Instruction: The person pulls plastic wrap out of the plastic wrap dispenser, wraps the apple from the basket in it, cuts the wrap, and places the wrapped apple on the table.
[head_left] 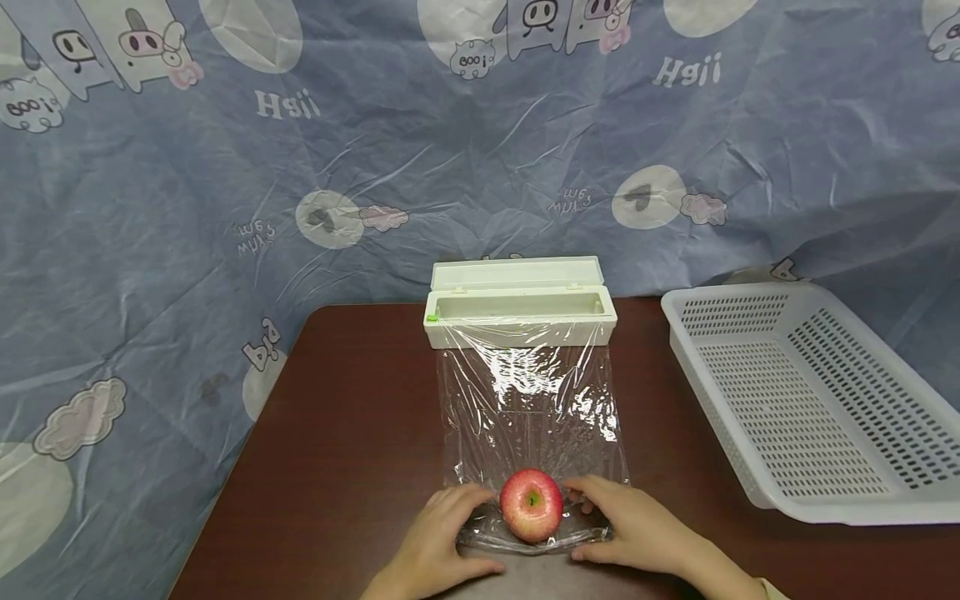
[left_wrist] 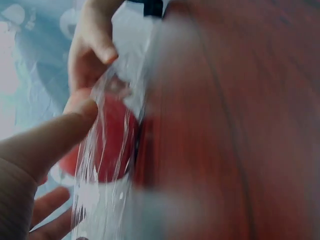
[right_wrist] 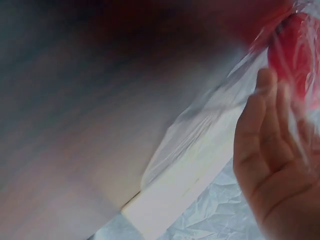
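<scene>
A red apple sits on a sheet of clear plastic wrap, near the sheet's front end. The wrap stretches back to a white dispenser box with its lid raised. My left hand is on the apple's left side, thumb and fingers spread apart. On the right side, my right hand reaches in with its fingers near the apple. Folds of wrap stand in front of the apple in the left wrist view. In the right wrist view the right hand's fingers extend beside the wrap, close to the apple.
A white slotted plastic basket stands at the right of the dark brown table. Behind the table hangs a blue-grey printed cloth. The dispenser box is by the table's back edge.
</scene>
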